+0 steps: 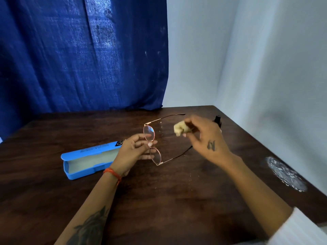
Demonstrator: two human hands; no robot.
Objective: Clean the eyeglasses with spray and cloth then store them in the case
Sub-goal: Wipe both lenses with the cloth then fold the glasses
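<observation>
Left hand [136,149] holds the eyeglasses [152,144] at the bridge, thumb and fingers pinched round the frame between the two lenses. Glasses are up off the worktop [177,200], temples unfolded and pointing toward the right edge, lenses stacked one nearer the far edge, one nearer the front.

Right hand [203,137] is just beside the glasses, on the temple side, fingers curled round a bunched pale yellow cloth [180,129]. Cloth is apart from the lenses, no contact. Slight motion blur on that hand.

Spray bottle [218,121], dark with a black cap, stands near the far right corner, mostly hidden behind the right hand.

Blue case [88,160] lies open toward the left edge, lid tipped back, pale lining showing; its right end sits behind the left hand.

Also there: blue curtain [79,53] behind the far edge, white wall [265,59] along the right edge, a whitish scuffed patch [284,172] on the worktop by the right edge, orange thread band [113,174] on the left wrist.
</observation>
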